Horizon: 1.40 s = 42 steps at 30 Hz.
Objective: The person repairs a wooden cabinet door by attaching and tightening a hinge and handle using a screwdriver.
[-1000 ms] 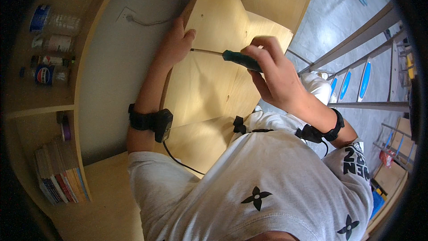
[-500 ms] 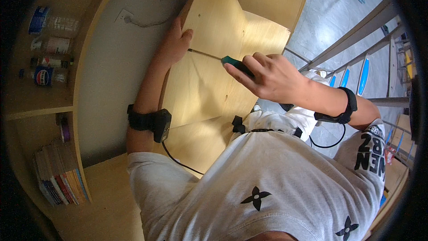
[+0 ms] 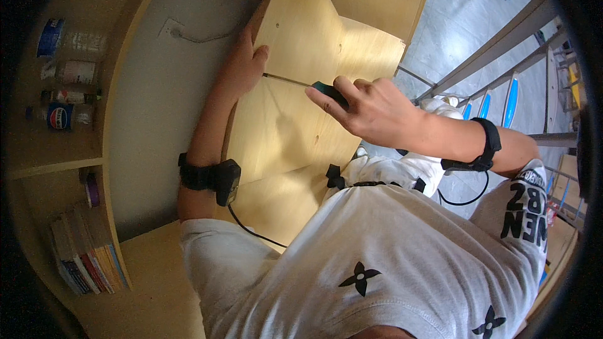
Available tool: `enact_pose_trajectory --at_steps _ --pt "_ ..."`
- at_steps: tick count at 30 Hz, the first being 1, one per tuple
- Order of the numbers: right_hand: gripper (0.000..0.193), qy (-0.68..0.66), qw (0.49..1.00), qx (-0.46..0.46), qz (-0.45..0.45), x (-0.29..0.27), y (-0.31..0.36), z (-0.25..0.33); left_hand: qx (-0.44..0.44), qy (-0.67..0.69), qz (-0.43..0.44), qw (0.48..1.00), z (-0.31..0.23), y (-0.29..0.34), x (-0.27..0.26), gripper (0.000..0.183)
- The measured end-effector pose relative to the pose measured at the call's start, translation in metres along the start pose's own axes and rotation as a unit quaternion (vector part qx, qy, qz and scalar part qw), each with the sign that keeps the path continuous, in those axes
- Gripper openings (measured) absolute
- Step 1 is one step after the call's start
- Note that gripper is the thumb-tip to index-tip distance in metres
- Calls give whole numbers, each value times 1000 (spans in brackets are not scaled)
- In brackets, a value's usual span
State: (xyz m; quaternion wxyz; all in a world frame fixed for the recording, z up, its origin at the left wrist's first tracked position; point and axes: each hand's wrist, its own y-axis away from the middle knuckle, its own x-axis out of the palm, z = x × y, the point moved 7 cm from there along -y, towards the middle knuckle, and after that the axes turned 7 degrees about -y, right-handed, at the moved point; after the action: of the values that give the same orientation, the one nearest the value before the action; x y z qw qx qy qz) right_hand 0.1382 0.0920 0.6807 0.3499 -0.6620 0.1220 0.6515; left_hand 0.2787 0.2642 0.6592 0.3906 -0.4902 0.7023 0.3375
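My right hand [image 3: 380, 112] is closed round the green handle of a screwdriver [image 3: 323, 90]. Its thin shaft points left, and the dark tip meets the wooden board [image 3: 301, 31] close to its left edge. I cannot make out a screw at the tip. With my left hand [image 3: 244, 66] I grip that left edge, the thumb over the front face and the other fingers partly hidden behind it. The shadow of my right hand and the screwdriver falls across the pale wood.
At the left a wooden shelf unit [image 3: 103, 113] holds several plastic bottles [image 3: 75, 116] and a row of books [image 3: 94, 270]. A socket with a plug [image 3: 174, 29] sits on the grey wall. On the right stands a metal ladder-like frame [image 3: 496, 50] over the tiled floor [image 3: 446, 6].
My right hand has turned a little on the screwdriver, and its fingers now cover more of the handle. My left hand keeps its hold on the board's edge.
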Motion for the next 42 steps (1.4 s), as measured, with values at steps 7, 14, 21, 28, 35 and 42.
enact_pose_trajectory --at_steps 7,14,21,28,35,42 --pt "35 -535 818 209 -38 11 -8 -44 13 -32 -12 999 -3 -4 2 57" --pt "38 -731 582 355 25 33 7 -48 7 -60 -49 997 -20 5 -6 54" --pt "49 -168 982 88 8 5 -6 -23 9 -43 -29 999 -13 -2 -2 46" --pt "40 -799 470 366 84 30 0 -36 21 -80 -58 995 2 0 -3 49" --pt "47 -402 894 174 96 -8 -2 -38 33 -80 -17 996 -3 -11 2 51" --pt "38 -554 740 249 289 -19 28 -30 2 -95 -12 995 0 -17 10 48"
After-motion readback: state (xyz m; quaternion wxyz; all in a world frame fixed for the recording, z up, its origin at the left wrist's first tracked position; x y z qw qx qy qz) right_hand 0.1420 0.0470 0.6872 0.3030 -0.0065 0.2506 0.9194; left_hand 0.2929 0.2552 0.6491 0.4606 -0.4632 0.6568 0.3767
